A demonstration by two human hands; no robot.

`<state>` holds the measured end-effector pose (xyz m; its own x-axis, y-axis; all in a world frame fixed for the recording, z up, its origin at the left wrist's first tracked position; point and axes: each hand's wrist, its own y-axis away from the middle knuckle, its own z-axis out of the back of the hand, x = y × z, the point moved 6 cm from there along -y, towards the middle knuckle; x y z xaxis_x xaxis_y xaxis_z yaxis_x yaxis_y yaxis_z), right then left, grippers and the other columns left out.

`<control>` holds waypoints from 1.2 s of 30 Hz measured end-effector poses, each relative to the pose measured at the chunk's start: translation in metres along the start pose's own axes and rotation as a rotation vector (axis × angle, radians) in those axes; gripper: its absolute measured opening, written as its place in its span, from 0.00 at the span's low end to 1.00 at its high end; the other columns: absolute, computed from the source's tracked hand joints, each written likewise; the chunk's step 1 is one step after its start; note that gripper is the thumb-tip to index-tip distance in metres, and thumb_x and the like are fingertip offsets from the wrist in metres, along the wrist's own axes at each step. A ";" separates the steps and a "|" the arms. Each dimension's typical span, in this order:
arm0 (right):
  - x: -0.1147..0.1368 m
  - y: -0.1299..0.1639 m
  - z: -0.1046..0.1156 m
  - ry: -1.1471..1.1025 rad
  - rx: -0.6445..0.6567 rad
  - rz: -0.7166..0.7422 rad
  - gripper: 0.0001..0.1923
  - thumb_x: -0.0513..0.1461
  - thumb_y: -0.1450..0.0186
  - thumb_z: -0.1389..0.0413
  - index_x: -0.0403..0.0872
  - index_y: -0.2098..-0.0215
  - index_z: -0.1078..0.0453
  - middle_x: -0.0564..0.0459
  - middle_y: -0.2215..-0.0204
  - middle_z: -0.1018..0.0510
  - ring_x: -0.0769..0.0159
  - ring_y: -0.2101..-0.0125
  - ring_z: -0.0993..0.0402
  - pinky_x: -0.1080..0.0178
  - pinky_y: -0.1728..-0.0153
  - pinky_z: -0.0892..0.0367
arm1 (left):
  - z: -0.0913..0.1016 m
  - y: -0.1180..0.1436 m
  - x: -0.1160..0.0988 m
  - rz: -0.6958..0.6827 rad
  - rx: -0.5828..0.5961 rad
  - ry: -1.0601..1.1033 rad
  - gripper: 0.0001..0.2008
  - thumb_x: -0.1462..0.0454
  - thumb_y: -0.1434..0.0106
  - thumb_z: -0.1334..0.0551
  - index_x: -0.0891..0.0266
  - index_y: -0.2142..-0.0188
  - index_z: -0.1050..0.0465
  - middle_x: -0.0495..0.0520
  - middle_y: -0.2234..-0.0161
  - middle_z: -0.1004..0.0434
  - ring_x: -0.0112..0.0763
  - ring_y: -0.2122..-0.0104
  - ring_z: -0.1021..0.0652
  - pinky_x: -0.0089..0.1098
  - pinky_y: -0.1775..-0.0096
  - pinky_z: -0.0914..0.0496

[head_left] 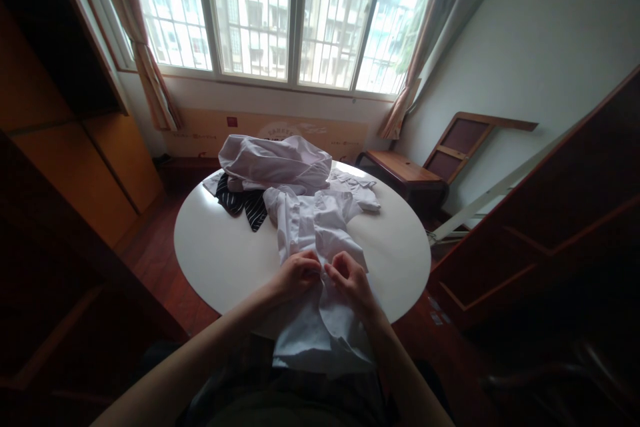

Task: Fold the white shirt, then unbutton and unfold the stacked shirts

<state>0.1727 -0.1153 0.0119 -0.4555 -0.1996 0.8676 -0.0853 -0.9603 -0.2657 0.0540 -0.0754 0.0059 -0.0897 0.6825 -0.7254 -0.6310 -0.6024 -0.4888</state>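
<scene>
A white shirt [340, 235] lies front up on a round white table [215, 260], its collar end away from me and its lower hem hanging over the near edge. My left hand [301, 268] pinches the shirt's front edge near the middle. Close beside it, my right hand [346, 273] pinches the facing edge with thumb and forefinger. The two hands nearly meet along the front opening. Any button between the fingertips is too small to make out. Below the hands the front panels hang partly apart.
Behind the shirt sit a heaped white garment [275, 159], a black striped tie [255, 209] and a folded white garment [357, 188]. A wooden chair [405, 170] stands at the back right. Wooden cabinets [80, 173] flank the left, a wooden panel [525, 233] the right.
</scene>
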 end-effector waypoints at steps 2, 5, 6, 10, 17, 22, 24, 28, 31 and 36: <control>0.010 0.003 -0.002 0.085 0.034 0.076 0.12 0.44 0.46 0.44 0.47 0.78 0.41 0.59 0.82 0.36 0.72 0.80 0.41 0.68 0.79 0.43 | 0.000 0.000 -0.001 0.009 0.009 -0.017 0.03 0.70 0.48 0.40 0.66 0.75 0.27 0.51 0.73 0.31 0.25 0.73 0.30 0.25 0.71 0.35; 0.016 0.006 -0.005 0.142 0.058 0.124 0.11 0.43 0.49 0.42 0.47 0.78 0.40 0.59 0.82 0.37 0.72 0.80 0.42 0.68 0.78 0.43 | 0.001 0.000 -0.002 0.026 0.009 -0.044 0.02 0.70 0.51 0.37 0.66 0.74 0.26 0.52 0.73 0.31 0.26 0.73 0.30 0.26 0.71 0.35; 0.016 0.006 -0.006 0.144 0.056 0.125 0.10 0.42 0.49 0.42 0.48 0.78 0.40 0.59 0.81 0.37 0.72 0.80 0.41 0.68 0.79 0.43 | 0.001 0.000 -0.002 0.031 0.008 -0.053 0.03 0.71 0.51 0.38 0.66 0.74 0.26 0.52 0.73 0.30 0.26 0.73 0.30 0.26 0.70 0.35; 0.013 0.007 -0.006 0.174 0.032 0.129 0.05 0.35 0.49 0.47 0.48 0.78 0.40 0.58 0.81 0.35 0.71 0.80 0.39 0.67 0.77 0.41 | 0.000 0.001 -0.002 0.048 0.022 -0.087 0.06 0.72 0.49 0.40 0.64 0.72 0.25 0.52 0.72 0.29 0.27 0.71 0.29 0.26 0.69 0.34; 0.007 0.010 -0.002 0.169 -0.035 0.108 0.06 0.36 0.45 0.47 0.46 0.69 0.30 0.52 0.74 0.26 0.67 0.75 0.32 0.64 0.71 0.35 | 0.001 0.001 -0.004 0.057 0.006 -0.125 0.06 0.69 0.46 0.41 0.64 0.72 0.25 0.52 0.72 0.29 0.28 0.71 0.28 0.27 0.68 0.34; 0.010 0.011 0.001 0.222 -0.058 0.168 0.07 0.39 0.42 0.46 0.47 0.74 0.28 0.52 0.75 0.27 0.66 0.74 0.31 0.64 0.71 0.35 | 0.002 0.003 -0.002 0.065 -0.010 -0.181 0.06 0.68 0.46 0.41 0.63 0.72 0.24 0.52 0.72 0.29 0.28 0.71 0.28 0.27 0.69 0.34; 0.011 0.010 0.001 0.255 -0.054 0.187 0.07 0.38 0.41 0.47 0.47 0.75 0.29 0.52 0.76 0.28 0.67 0.74 0.32 0.65 0.71 0.36 | 0.001 0.003 -0.002 0.061 -0.006 -0.198 0.06 0.68 0.45 0.41 0.63 0.72 0.24 0.52 0.72 0.29 0.28 0.71 0.28 0.27 0.68 0.34; 0.010 0.010 -0.001 0.266 -0.019 0.203 0.07 0.38 0.41 0.48 0.47 0.75 0.31 0.53 0.75 0.29 0.67 0.74 0.33 0.66 0.72 0.38 | 0.001 0.003 -0.001 0.054 -0.007 -0.207 0.06 0.68 0.45 0.41 0.63 0.72 0.24 0.52 0.72 0.29 0.27 0.72 0.29 0.26 0.69 0.34; 0.011 0.011 -0.002 0.260 -0.025 0.198 0.07 0.38 0.40 0.49 0.47 0.75 0.32 0.53 0.75 0.30 0.68 0.74 0.34 0.66 0.72 0.39 | 0.001 0.002 -0.002 0.051 -0.006 -0.195 0.06 0.67 0.45 0.41 0.63 0.73 0.25 0.51 0.73 0.29 0.27 0.72 0.29 0.26 0.69 0.35; 0.019 0.013 0.000 0.238 -0.060 0.238 0.05 0.36 0.40 0.50 0.48 0.74 0.35 0.53 0.71 0.31 0.65 0.69 0.34 0.64 0.66 0.38 | 0.002 0.002 -0.005 0.058 0.005 -0.198 0.06 0.66 0.44 0.41 0.63 0.74 0.27 0.51 0.73 0.30 0.27 0.72 0.30 0.26 0.69 0.35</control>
<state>0.1626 -0.1319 0.0249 -0.6625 -0.3590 0.6575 -0.0001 -0.8776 -0.4793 0.0520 -0.0790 0.0090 -0.2758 0.7149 -0.6426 -0.6239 -0.6417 -0.4461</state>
